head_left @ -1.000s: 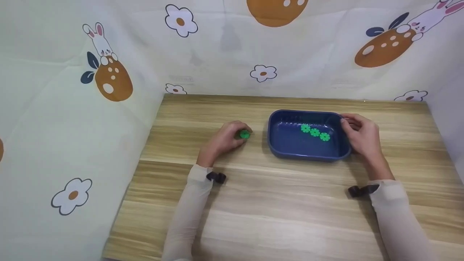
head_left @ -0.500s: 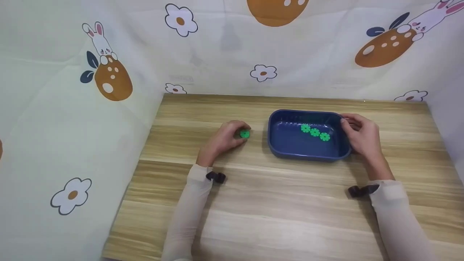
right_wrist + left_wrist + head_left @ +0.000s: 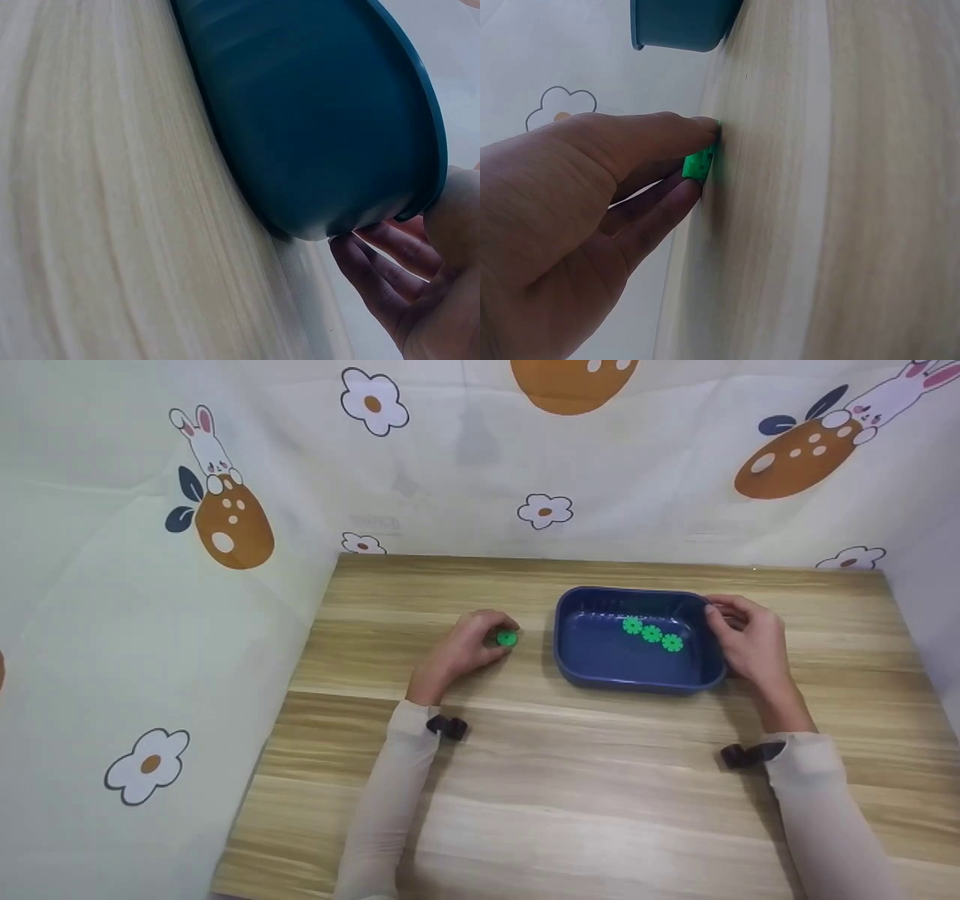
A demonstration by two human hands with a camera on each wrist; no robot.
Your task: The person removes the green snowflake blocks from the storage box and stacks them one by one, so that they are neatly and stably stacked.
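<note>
My left hand point(image 3: 474, 643) pinches a small green notched disc point(image 3: 507, 638) between thumb and fingertips, low over the table, left of a dark blue rectangular bin point(image 3: 637, 687). In the left wrist view the green piece point(image 3: 698, 163) looks thick, partly covered by the fingers. Three flat green notched discs point(image 3: 651, 634) lie in a slanting row on the bin's floor. At the bin's right end, my right hand point(image 3: 750, 636) grips the rim, thumb on top. Its fingers point(image 3: 375, 277) rest against the outer wall point(image 3: 315, 135) in the right wrist view.
The wood-grain table point(image 3: 525, 780) runs back to a patterned cloth wall point(image 3: 465, 472) with printed rabbits and flowers. Another cloth panel point(image 3: 90, 660) borders the left side. Black wrist straps point(image 3: 448, 727) sit over both light sleeves.
The green disc has tilted slightly within my left fingertips, which have shifted a little. My right hand and the bin stay where they were.
</note>
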